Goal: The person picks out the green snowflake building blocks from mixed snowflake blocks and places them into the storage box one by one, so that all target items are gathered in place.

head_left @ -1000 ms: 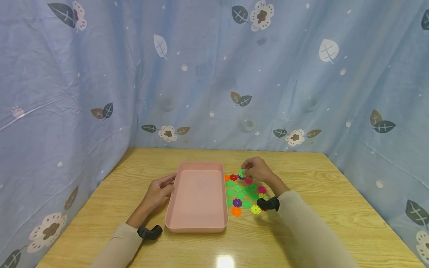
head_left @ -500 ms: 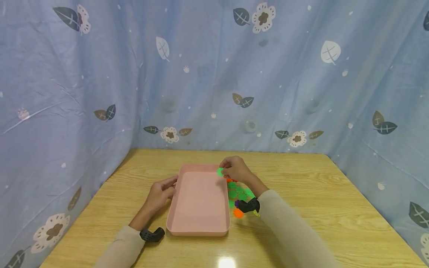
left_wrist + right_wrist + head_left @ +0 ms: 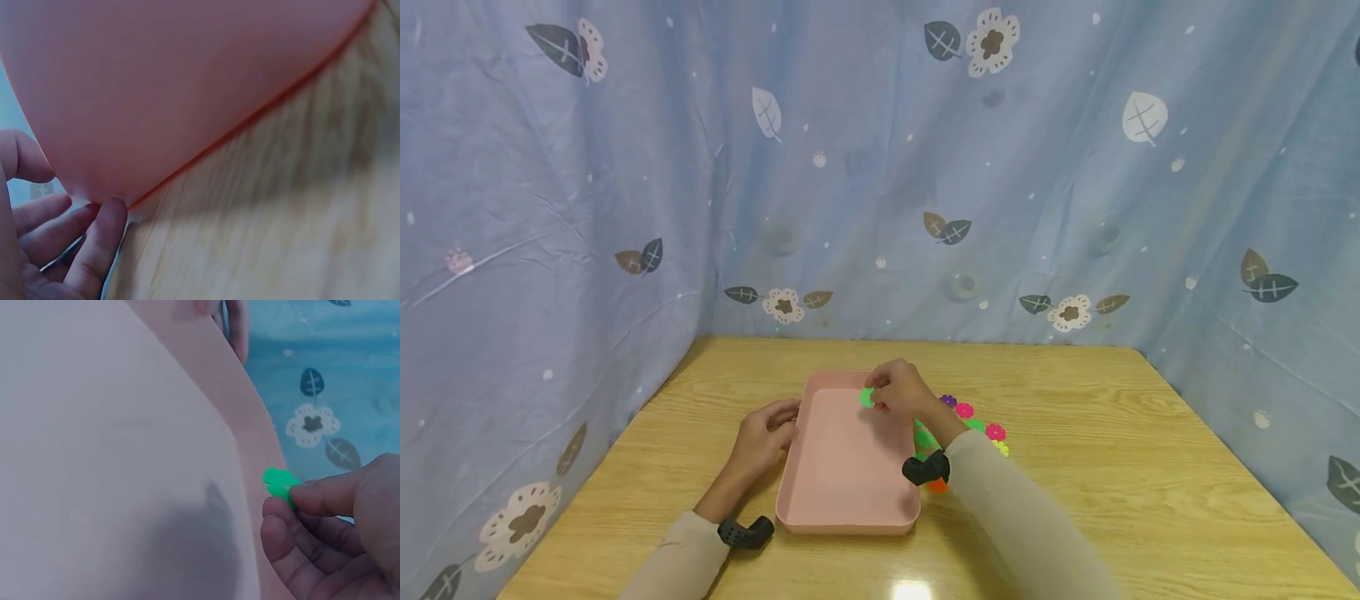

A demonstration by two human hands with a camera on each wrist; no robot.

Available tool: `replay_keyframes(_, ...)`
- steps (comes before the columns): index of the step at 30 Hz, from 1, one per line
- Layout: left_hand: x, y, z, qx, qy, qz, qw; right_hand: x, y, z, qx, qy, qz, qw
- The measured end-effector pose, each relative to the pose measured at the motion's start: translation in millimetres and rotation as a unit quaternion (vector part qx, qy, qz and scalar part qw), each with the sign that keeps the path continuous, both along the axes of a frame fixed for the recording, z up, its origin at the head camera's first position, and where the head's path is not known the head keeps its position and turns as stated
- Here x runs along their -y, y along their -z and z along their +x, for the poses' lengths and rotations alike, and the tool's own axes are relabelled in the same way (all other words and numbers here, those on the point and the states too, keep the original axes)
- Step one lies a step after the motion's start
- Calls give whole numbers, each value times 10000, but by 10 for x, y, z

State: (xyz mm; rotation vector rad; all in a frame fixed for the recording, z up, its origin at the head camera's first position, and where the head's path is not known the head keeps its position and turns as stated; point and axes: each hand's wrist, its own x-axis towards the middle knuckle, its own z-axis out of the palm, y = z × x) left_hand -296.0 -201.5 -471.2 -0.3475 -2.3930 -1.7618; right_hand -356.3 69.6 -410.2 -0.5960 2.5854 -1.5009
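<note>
A pink rectangular tray [image 3: 848, 467] lies on the wooden table. My left hand [image 3: 762, 442] holds its left side; in the left wrist view the fingertips [image 3: 112, 209] are against the tray's wall, with one finger at the rim. Over the tray's far right part is my right hand [image 3: 901, 392], pinching a green flower-shaped plastic piece [image 3: 278, 483] between thumb and fingers. A soft shadow of the hand falls on the tray floor in the right wrist view. To the tray's right lie several more flower pieces [image 3: 965, 410], partly hidden by the right wrist and sleeve.
The wooden table [image 3: 1120, 450] reaches back to a blue curtain [image 3: 880, 167] with leaf and flower prints, which also hangs at both sides. A black wrist device [image 3: 927, 468] on the right arm overlaps the tray's right rim in the head view.
My right hand has carried the green flower piece leftward from the loose pieces, across the rim, to above the tray. My left hand has stayed at the tray's left side.
</note>
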Motion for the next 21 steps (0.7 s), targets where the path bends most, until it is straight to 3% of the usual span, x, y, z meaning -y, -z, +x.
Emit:
replay_keyframes(4,-2,16,26,-71,-220,-15,9997,149,50,12,168,-121,-25,9998)
replay_keyframes(10,-10,9,31,-70,-395,69,9992,359,23,15,-118,124,735,9971)
replay_keyframes(15,-44,-22,47,-1,-437,17,9990,482,52,12,262,-272,189,9991)
replay_keyframes(21,-124,-142,138,94,-356,-69,9993,547,169,11,189,-348,329,9987)
